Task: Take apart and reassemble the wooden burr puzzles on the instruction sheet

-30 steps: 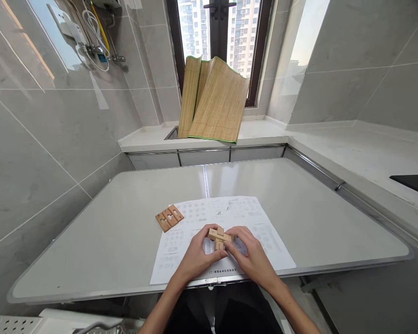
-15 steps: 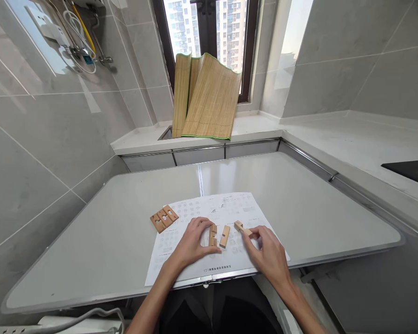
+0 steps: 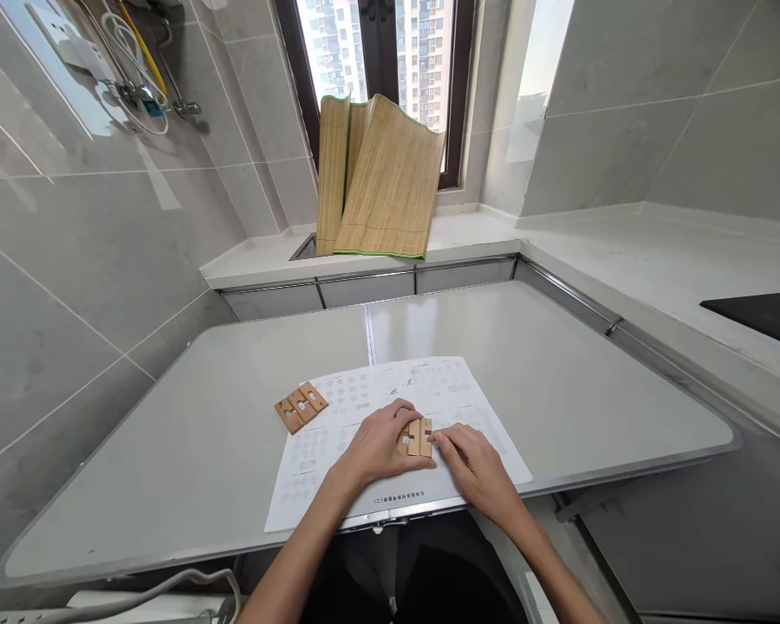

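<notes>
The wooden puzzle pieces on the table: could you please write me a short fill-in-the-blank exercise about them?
1. Both hands, left hand and right hand, press wooden pieces together on a printed sheet of ____.
2. A second set of wooden pieces lies to the ____ of the left hand.
3. That second set is touched by ____ hand.
4. Against the window leans a rolled ____ mat.

Missing words: paper; left; neither; bamboo

Print on sheet [image 3: 390, 407] illegible
</notes>
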Tool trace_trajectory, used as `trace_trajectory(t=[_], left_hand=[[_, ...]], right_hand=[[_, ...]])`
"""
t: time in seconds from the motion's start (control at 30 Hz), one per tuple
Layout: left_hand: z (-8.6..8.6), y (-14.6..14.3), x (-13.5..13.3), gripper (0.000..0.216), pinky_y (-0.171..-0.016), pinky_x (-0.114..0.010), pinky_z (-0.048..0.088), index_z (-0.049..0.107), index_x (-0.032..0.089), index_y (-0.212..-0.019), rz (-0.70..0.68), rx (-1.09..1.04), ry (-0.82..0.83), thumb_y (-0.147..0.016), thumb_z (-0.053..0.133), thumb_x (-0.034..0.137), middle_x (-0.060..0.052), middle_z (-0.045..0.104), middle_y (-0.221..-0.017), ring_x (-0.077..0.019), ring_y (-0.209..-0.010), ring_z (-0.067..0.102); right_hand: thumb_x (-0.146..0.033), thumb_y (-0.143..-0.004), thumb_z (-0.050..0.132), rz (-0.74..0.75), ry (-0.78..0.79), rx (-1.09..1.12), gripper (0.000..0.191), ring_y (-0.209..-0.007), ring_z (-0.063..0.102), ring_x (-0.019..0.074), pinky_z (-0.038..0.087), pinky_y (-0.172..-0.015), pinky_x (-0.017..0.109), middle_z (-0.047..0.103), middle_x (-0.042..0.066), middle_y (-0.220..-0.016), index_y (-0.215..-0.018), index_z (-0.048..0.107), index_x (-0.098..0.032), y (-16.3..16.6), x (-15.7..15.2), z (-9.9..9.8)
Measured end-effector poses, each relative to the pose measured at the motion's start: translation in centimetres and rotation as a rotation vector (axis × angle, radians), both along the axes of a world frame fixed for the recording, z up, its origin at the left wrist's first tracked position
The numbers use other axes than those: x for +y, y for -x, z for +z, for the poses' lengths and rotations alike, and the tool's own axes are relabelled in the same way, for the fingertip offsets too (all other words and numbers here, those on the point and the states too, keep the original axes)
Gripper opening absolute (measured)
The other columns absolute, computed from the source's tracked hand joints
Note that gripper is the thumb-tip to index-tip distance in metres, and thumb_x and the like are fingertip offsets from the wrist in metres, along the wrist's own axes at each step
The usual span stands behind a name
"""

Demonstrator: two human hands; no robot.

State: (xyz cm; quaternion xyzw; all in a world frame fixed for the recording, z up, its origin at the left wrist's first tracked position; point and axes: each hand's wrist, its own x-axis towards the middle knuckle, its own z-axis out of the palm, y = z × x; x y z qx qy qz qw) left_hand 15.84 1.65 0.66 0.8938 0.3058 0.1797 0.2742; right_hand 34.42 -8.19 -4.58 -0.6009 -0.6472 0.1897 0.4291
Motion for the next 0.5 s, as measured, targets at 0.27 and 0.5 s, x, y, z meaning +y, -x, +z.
trace_trajectory(t=[0.27,0.5], left_hand=[[0.4,3.4,-1.3,0.057,-0.083,-0.035,0.051,0.066,0.028,-0.120,0.222,-0.056,-0.046,-0.074,0.082,0.058,-0.006,0.068,-0.117,-0.0281,-0.101,0.066],[0.0,15.7,-2.3,0.053,-0.091,-0.038,0.052,0.063,0.024,-0.117,0.771,0.063,-0.217,-0.082,0.071,0.063,-0.007,0.067,-0.123,-0.0297,-0.109,0.066]], right_hand=[[-0.048,-0.106,0.041,-0.024,0.026,0.065,0.035,-0.096,0.068,0.0269,0.054,-0.084,0.040,0.074,0.008,-0.102,-0.103,0.068,-0.026,0.0,-0.4,-0.4],[-0.051,-0.104,0.043,-0.038,0.034,0.037,0.036,-0.091,0.068,0.0277,0.055,-0.080,0.041,0.074,0.008,-0.098,-0.101,0.069,-0.026,0.1,-0.6,-0.8]])
